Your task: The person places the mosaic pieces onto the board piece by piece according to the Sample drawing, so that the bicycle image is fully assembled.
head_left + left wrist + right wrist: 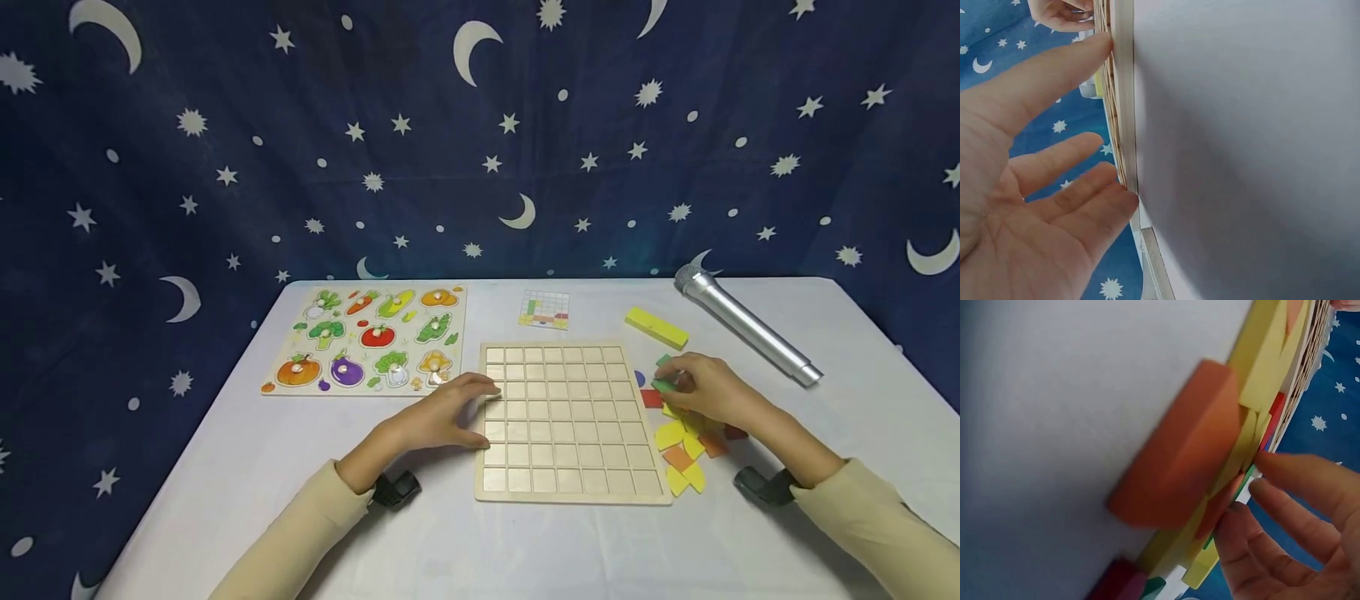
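A square wooden grid board (555, 432) lies in the middle of the table, its cells bare. My left hand (442, 417) rests its fingertips and thumb on the board's left edge, the palm off to the side; the left wrist view shows its fingers (1079, 194) fairly straight along that edge. To the right of the board, my right hand (708, 387) pinches a green block (663, 385) over a loose pile. Several yellow blocks (670, 434), orange blocks (678, 457) and a red block (652, 398) lie around it. In the right wrist view an orange block (1179, 450) stands closest.
A vegetable peg puzzle (405, 387) lies at the back left. Behind the board are a small pattern card (543, 309) and a long yellow block (656, 327). A silver microphone (750, 325) lies at the back right, before a dark star-patterned cloth (420, 200).
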